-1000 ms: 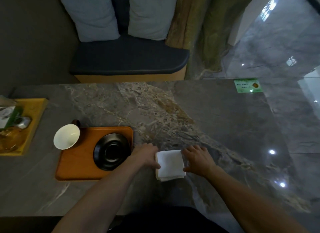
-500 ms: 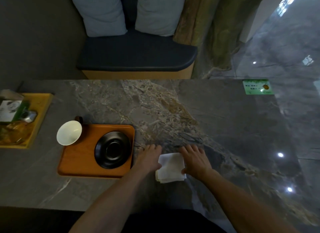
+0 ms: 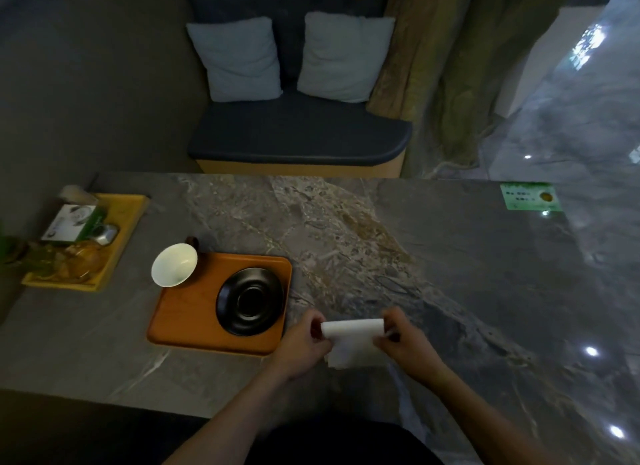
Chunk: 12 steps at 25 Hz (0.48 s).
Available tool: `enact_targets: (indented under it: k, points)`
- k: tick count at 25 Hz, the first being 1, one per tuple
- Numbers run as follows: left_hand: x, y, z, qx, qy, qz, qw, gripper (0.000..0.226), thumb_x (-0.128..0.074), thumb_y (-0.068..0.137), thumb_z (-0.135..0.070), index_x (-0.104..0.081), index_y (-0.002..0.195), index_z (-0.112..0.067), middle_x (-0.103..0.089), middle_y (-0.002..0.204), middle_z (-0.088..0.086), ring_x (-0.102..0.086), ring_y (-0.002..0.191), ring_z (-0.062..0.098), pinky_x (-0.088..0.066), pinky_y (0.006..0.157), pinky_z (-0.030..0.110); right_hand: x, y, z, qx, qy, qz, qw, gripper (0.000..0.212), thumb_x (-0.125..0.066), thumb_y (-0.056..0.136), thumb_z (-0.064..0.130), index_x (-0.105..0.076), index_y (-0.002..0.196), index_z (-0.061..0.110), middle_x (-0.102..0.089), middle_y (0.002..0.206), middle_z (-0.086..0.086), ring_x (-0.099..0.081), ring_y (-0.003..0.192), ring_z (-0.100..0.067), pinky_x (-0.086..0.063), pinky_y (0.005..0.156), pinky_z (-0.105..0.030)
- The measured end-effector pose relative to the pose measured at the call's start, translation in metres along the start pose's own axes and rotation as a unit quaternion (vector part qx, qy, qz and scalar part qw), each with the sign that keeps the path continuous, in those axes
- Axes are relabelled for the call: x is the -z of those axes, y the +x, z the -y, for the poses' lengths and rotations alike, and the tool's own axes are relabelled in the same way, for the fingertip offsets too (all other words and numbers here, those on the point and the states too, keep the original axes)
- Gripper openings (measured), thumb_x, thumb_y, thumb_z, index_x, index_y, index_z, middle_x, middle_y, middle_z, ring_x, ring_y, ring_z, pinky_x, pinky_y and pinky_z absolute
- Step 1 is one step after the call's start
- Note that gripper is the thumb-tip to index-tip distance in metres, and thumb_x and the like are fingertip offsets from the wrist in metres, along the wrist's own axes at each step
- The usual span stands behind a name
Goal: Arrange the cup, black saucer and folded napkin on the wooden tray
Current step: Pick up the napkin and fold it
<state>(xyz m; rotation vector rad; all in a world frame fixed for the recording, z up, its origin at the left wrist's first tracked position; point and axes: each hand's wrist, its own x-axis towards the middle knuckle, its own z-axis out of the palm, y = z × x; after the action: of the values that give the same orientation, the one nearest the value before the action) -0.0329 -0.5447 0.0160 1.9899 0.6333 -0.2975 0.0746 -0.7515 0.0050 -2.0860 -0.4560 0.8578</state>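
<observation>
A white folded napkin [image 3: 352, 340] lies on the stone table just right of the wooden tray [image 3: 187, 319]. Its far edge is lifted and curled over towards me. My left hand [image 3: 304, 343] pinches the left end of that curled edge, and my right hand [image 3: 403, 340] pinches the right end. The black saucer [image 3: 250, 301] rests on the right half of the tray. A white cup [image 3: 174, 264] with a dark handle stands at the tray's far left corner, overlapping its rim.
A yellow tray [image 3: 128, 222] at the table's left edge holds a box, a metal tin and glassware. A green card [image 3: 530, 197] lies at the far right. Behind the table stands a bench with two cushions [image 3: 291, 56].
Both hands were pressing flat beside the napkin; now they grip its far edge and have lifted it, curling it back. The camera tilted up a little.
</observation>
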Motion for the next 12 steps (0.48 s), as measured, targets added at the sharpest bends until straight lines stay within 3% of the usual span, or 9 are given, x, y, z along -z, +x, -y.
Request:
enact_targets:
  k: [2,4,6,9,12]
  points:
    - [0.006,-0.012,-0.008,0.020,-0.121,-0.029,0.992,0.024,-0.070,0.084,-0.006,-0.057,0.104,-0.003,-0.062,0.097,0.013,-0.058,0.089,0.020,-0.049,0.074,0.032,-0.001,-0.005,0.011,-0.006,0.101,0.001,0.995,0.022,-0.065,0.091,0.013,-0.047,0.101,0.022,-0.059,0.105,-0.007,-0.063,0.096,-0.024,-0.059,0.077,-0.048]
    - [0.011,-0.024,-0.016,0.047,-0.236,-0.041,0.970,0.022,-0.065,0.088,-0.004,-0.056,0.107,0.000,-0.061,0.100,0.015,-0.058,0.089,0.021,-0.049,0.071,0.028,-0.006,-0.009,0.021,-0.003,0.169,-0.003,0.986,0.023,-0.062,0.093,0.015,-0.049,0.107,0.027,-0.059,0.106,-0.007,-0.062,0.094,-0.021,-0.061,0.070,-0.040]
    - [0.017,-0.033,-0.021,0.062,-0.307,-0.056,0.948,0.021,-0.062,0.090,-0.011,-0.056,0.110,-0.005,-0.062,0.108,0.015,-0.060,0.094,0.025,-0.051,0.074,0.034,-0.014,-0.013,0.032,-0.001,0.215,-0.017,0.976,0.024,-0.061,0.094,0.017,-0.048,0.108,0.031,-0.059,0.106,-0.007,-0.062,0.092,-0.020,-0.059,0.063,-0.033]
    - [0.023,-0.043,-0.024,0.063,-0.347,-0.093,0.931,0.020,-0.061,0.092,-0.017,-0.055,0.110,-0.010,-0.060,0.115,0.016,-0.058,0.107,0.034,-0.051,0.088,0.051,-0.026,-0.016,0.044,-0.015,0.254,-0.025,0.967,0.030,-0.060,0.095,0.020,-0.045,0.109,0.042,-0.060,0.109,-0.001,-0.061,0.096,-0.018,-0.061,0.064,-0.034]
    - [0.032,-0.051,-0.017,0.057,-0.332,-0.111,0.935,0.019,-0.060,0.093,-0.020,-0.055,0.111,-0.017,-0.060,0.114,0.007,-0.060,0.104,0.026,-0.057,0.081,0.041,-0.040,-0.018,0.055,-0.024,0.267,-0.020,0.963,0.033,-0.060,0.095,0.022,-0.042,0.113,0.043,-0.057,0.116,0.002,-0.059,0.102,-0.018,-0.060,0.066,-0.036]
